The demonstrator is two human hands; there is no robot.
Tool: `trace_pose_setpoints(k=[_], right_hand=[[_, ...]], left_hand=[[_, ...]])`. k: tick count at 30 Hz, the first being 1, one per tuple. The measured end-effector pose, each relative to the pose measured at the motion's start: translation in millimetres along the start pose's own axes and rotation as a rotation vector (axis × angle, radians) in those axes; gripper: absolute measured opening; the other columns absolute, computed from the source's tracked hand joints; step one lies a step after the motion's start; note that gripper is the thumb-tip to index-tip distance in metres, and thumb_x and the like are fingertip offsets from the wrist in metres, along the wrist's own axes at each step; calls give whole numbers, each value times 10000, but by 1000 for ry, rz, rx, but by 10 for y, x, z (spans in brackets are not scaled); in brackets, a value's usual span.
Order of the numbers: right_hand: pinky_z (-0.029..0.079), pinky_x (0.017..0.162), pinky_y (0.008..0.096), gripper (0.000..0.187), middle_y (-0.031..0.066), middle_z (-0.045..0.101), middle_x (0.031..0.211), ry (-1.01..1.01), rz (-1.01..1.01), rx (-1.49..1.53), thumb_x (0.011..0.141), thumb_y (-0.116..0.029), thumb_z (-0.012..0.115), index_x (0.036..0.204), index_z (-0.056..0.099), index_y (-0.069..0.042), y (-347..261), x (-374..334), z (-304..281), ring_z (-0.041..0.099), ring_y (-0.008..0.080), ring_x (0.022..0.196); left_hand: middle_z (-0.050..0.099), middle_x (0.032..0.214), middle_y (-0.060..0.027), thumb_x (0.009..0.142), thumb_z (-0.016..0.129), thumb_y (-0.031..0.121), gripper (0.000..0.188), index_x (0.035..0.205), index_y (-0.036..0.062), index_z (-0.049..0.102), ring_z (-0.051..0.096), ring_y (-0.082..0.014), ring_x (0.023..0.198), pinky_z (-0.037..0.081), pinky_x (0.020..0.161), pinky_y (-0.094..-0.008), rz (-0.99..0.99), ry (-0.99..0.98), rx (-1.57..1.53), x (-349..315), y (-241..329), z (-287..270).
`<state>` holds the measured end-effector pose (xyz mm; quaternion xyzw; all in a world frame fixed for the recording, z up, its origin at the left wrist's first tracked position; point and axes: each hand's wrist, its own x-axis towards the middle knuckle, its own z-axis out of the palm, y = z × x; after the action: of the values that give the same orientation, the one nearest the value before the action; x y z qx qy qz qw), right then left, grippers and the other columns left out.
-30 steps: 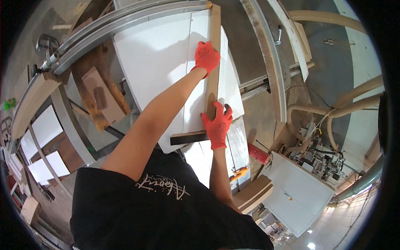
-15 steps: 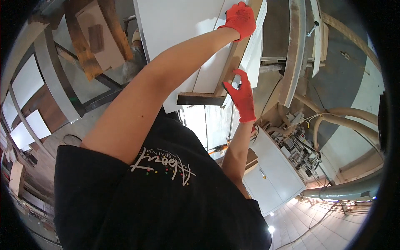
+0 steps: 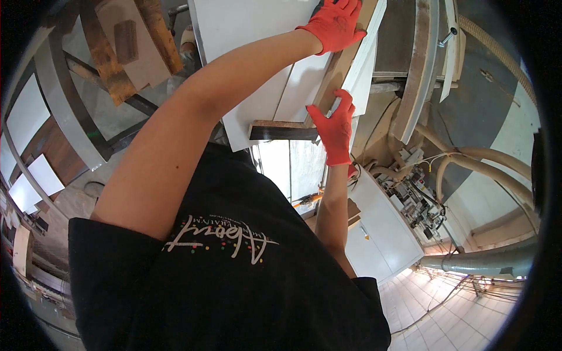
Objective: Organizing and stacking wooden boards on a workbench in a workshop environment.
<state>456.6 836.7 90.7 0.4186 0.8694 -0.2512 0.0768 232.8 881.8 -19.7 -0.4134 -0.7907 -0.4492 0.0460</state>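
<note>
A large white panel [image 3: 240, 44] lies in front of me, with a long brown strip [image 3: 332, 79] running along its right side. A short dark-faced bar [image 3: 281, 131] crosses the strip's near end. My left hand [image 3: 332, 28], in a red glove, rests over the far part of the strip, fingers stretched out and thumb spread to the right. Nearer to me, my right hand [image 3: 336, 131], also red-gloved, is at the strip's near end, thumb and fingers apart on either side of the edge. Whether it presses on the strip cannot be made out.
White edge pieces [image 3: 362, 70] lie right of the strip. Beyond them stands a metal-edged rail [image 3: 417, 70]. Hoses [image 3: 492, 161] and machine parts [image 3: 418, 199] are at the right, by a white cabinet [image 3: 383, 237]. Wooden boards [image 3: 132, 44] lie on a frame at the left.
My left hand has unfolded from a closed shape to stretched fingers and shifted slightly up. My right hand has turned and moved a little up and left, its thumb now by the strip.
</note>
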Motion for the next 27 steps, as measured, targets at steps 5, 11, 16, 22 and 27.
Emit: trace_pose_setpoints(k=[5,11,16,22,27], right_hand=[[478,970,461,707,153,571,1262,-22,-45,-41,758,-268,885,1315,489,-87,4,-11,-64,528,357,1167],[492,911,467,655,176,595,1180,-42,-25,-79,775,-274,855,1273,477,-79,-7,120,-43,572,361,1081],[504,893,466,665,189,576,1163,70,-15,-173,769,-301,835,1266,458,-69,6,103,63,571,370,1080],[503,902,469,743,189,580,1191,8,4,-123,724,-311,887,1279,462,-60,67,85,17,572,370,1068],[490,912,434,608,159,610,1163,-76,-74,57,778,-291,881,1224,544,-53,287,365,-209,573,336,1067]], left_hand=[[429,1525,-314,931,594,443,799,1432,-160,444,315,-463,1465,109,1226,-685,-16,-83,6,-81,32,50],[447,1517,-301,932,575,493,813,1430,-141,470,327,-452,1461,122,1245,-629,-16,-77,4,-95,60,6],[446,1522,-293,902,605,535,859,1453,-110,467,330,-452,1460,102,1229,-665,8,-120,18,-88,14,-84],[394,1577,-261,875,643,556,891,1520,-18,426,305,-430,1492,10,1128,-822,-40,-215,-2,-63,66,-185],[452,1536,-254,869,640,575,912,1493,-59,437,351,-399,1476,21,1115,-840,3,-198,34,-60,68,-166]])
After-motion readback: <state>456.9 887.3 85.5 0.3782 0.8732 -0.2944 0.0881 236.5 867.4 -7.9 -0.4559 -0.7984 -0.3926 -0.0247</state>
